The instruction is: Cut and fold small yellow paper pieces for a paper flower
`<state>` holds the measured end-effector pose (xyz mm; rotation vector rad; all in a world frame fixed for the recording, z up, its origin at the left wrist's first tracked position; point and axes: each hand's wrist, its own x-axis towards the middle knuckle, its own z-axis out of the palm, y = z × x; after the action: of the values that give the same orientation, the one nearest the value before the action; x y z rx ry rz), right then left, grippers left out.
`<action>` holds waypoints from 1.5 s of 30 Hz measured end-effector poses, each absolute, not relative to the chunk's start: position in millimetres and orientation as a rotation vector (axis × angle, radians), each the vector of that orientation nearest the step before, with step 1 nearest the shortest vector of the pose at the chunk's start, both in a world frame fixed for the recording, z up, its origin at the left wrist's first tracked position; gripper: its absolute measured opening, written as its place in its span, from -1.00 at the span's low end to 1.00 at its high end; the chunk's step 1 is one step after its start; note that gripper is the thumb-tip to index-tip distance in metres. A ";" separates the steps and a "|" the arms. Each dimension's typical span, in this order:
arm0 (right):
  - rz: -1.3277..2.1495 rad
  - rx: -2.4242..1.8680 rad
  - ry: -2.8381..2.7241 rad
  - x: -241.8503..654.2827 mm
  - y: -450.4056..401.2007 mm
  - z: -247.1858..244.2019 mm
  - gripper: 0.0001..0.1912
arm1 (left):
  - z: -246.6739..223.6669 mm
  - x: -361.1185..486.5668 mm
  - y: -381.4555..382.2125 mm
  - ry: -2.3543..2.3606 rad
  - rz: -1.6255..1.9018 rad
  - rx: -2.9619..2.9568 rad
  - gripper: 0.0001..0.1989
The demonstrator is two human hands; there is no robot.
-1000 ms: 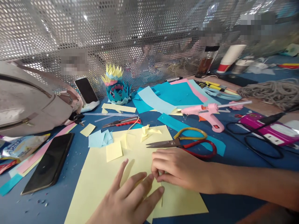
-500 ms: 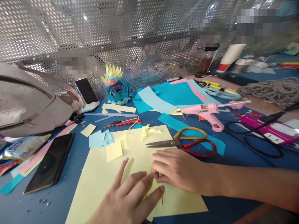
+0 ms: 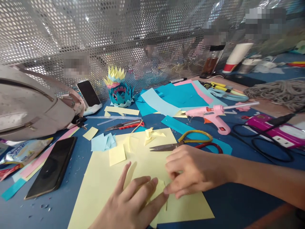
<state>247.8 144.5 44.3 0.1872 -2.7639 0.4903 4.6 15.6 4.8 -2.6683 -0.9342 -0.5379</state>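
I'm at a craft table [image 3: 19,211] in what looks like a workroom, though the space behind the perforated metal screen [image 3: 107,41] along its far edge is too blurred to be sure. The yellow paper sheet [image 3: 95,181] before me, the scissors [image 3: 164,147], pink hot-glue gun [image 3: 218,116] and folded-paper model [image 3: 119,92] show papercraft; toward the right edge sits a purple power strip [image 3: 271,136], toward the left a backpack [image 3: 28,108].

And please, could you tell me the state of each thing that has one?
Left hand: fingers spread
Right hand: fingers curled
Yellow sheet: flat, partly covered
Small yellow paper: partly hidden
Scissors: lying, blades look closed
Glue gun: on its side, stick inserted
Near phone: flat, screen dark
Propped phone: leaning, screen dark
Folded paper ornament: standing
Bottle: lid on
Cord: loosely heaped
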 end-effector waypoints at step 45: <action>0.286 -0.364 -2.860 233.1 113.4 19.0 -0.83 | 18.5 -0.4 14.9 -0.873 -0.422 -2.701 -0.48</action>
<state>233.1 113.4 19.0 -0.3638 -2.8599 0.2860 -0.4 14.9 18.5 -2.7013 -0.8728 -0.4218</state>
